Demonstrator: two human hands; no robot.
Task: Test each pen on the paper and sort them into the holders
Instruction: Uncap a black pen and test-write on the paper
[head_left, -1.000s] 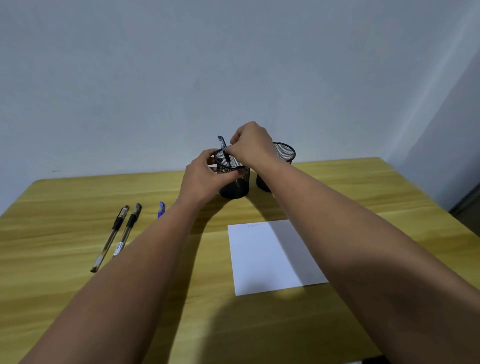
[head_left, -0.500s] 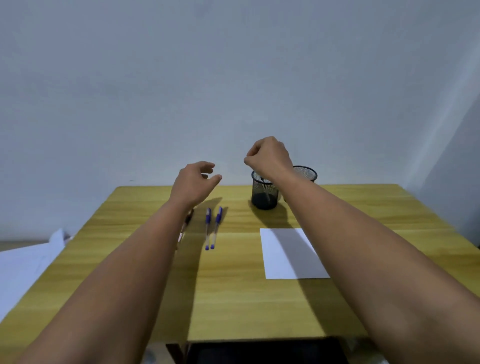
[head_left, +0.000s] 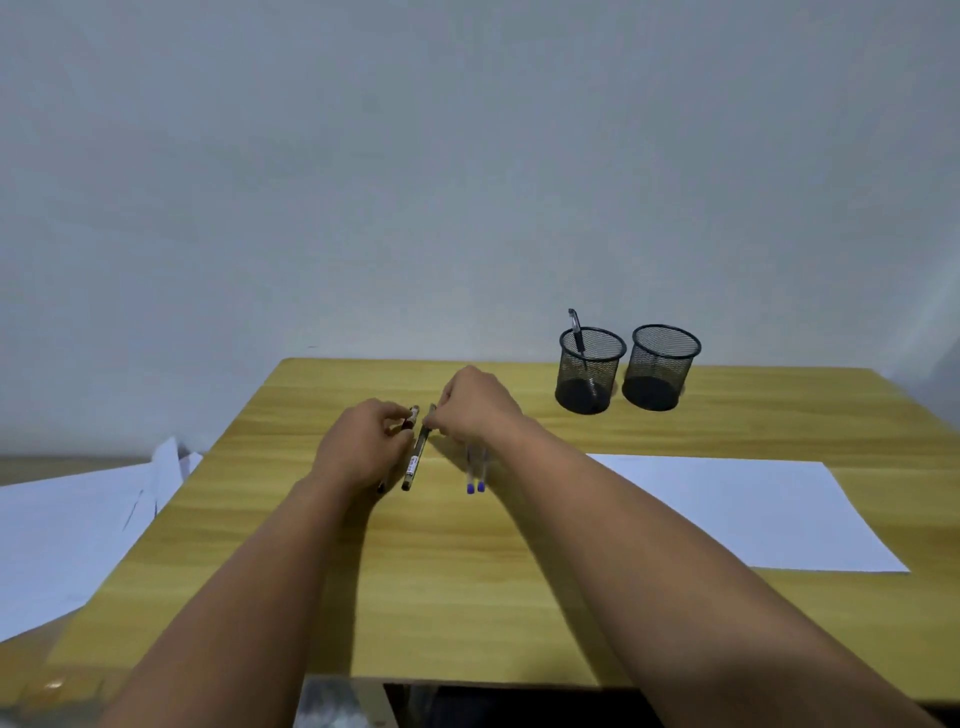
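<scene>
On the wooden table (head_left: 467, 582), toward its 11 o'clock part, both hands have come down among the loose pens, whereas half a second ago they were raised, the right one above the holders; the view has also swung left, so the holders and paper now sit further right in the head view; left hand (head_left: 358, 449) pinches the cap end of a dark-capped pen (head_left: 410, 417) with curled thumb and forefinger, most of that pen's barrel hidden beneath the hand; right hand (head_left: 475, 408) has its curled fingertips at the far end of the clear-barrelled black pen (head_left: 415, 457), though whether they grip it or only touch it cannot be told; this pen lies flat, long axis running from about 12 to 6 o'clock with a slight lean, near tip toward the viewer, between the two hands; two blue-tipped pens (head_left: 475, 480) lie side by side, roughly parallel to it, partly under the right wrist; left mesh holder (head_left: 589, 371) at 1 o'clock holds one black pen (head_left: 575, 330) leaning left; right mesh holder (head_left: 661, 369) stands just beside it; white paper (head_left: 753, 514) lies at 3 o'clock; loose sheets (head_left: 67, 535) lie off the table's left edge.
</scene>
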